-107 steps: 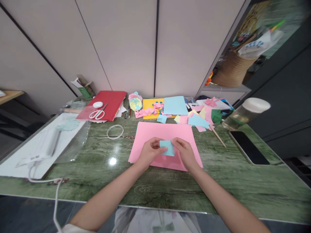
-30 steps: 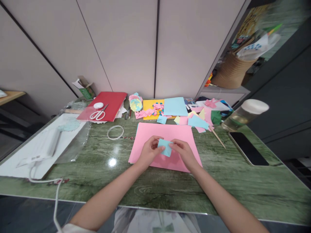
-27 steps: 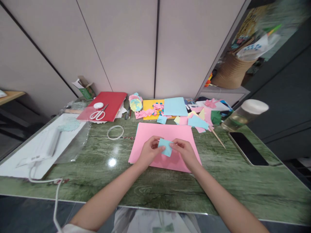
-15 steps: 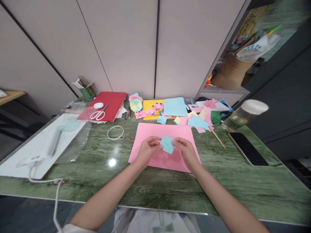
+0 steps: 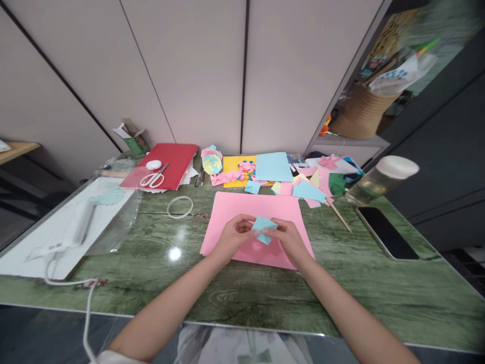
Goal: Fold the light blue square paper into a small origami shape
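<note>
A small square of light blue paper (image 5: pixel 264 225) with crease lines is held up between both hands. My left hand (image 5: pixel 237 233) pinches its left side between thumb and fingers. On the right side, my right hand (image 5: pixel 287 235) grips it with the thumb on the front face and the fingers behind, partly hidden. Beneath the hands lies a pink sheet (image 5: pixel 227 210), flat on the green table. Just beyond its far edge rests another small folded blue paper (image 5: pixel 252 187).
White scissors (image 5: pixel 152 179) lie on a red folder (image 5: pixel 174 159) at the back left. Paper scraps (image 5: pixel 308 191) and a blue sheet (image 5: pixel 273 167) are along the back. A bottle (image 5: pixel 379 179) and phone (image 5: pixel 386 232) are on the right; a white cable (image 5: pixel 180 207) ring sits left.
The blue paper has turned in the hands, so a corner now points upward. My right thumb has come across onto its front, and both hands have shifted slightly.
</note>
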A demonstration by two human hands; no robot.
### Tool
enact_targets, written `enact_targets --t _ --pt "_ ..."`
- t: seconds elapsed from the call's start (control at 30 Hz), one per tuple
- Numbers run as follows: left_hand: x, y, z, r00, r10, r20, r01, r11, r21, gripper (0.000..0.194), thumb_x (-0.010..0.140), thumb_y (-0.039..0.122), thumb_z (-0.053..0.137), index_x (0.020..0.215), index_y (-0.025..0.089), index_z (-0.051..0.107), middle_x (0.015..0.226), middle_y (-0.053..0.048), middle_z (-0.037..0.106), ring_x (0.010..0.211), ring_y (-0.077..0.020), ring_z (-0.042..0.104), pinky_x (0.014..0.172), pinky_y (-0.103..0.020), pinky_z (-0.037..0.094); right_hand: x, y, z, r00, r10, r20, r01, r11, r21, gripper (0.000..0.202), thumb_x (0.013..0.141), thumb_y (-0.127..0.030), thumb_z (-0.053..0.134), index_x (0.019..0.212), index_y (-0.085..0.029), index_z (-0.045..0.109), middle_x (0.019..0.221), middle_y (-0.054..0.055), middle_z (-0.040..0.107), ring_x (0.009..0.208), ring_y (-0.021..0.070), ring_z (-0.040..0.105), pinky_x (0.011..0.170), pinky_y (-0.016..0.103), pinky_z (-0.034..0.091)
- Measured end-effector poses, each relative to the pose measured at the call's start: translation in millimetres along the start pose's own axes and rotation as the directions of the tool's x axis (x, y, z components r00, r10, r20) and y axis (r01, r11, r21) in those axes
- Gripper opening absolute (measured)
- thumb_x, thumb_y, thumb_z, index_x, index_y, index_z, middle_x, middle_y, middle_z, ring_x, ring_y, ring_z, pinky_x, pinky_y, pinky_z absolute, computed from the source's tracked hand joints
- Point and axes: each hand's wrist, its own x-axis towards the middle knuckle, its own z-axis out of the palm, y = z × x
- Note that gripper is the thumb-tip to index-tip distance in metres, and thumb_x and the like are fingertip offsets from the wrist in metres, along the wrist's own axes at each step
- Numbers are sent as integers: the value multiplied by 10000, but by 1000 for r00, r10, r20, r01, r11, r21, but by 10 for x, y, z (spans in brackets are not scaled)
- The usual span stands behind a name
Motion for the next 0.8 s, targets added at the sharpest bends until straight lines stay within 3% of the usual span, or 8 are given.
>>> enact_targets --t 0.13,0.4,0.67,0.8 --pt "5 -36 -8 1000 -21 -8 21 1000 -16 331 590 246 707 875 148 572 708 -17 615 673 -132 571 669 -250 427 -2 -6 -4 1000 9 0 -9 998 -56 222 618 -367 643 583 -163 562 567 -30 483 585 119 420 576 251 320" --pt "20 -78 -27 999 -35 35 40 985 -166 345 581 234 716 891 150 589 763 -34 629 702 -136 574 689 -262 432 13 -26 -37 998 5 68 -9 999 53 212 657 -358 611 585 -161 583 599 -16 511 624 128 439 626 257 332" --pt "44 -46 -69 998 -6 -55 2 997 -79 279 569 213 720 817 145 612 683 -11 609 646 -112 559 651 -238 429 45 -5 -112 1000 1 -8 -1 995 100 158 654 -316 633 610 -165 611 628 -7 548 641 133 461 650 264 338" --pt "48 -40 -81 996 -29 -81 20 993 -119 255 543 174 723 777 145 627 640 -3 607 622 -102 556 637 -223 420 54 -14 -131 1000 0 -19 3 989 146 134 663 -292 627 617 -167 630 651 -2 559 669 134 462 683 271 337"
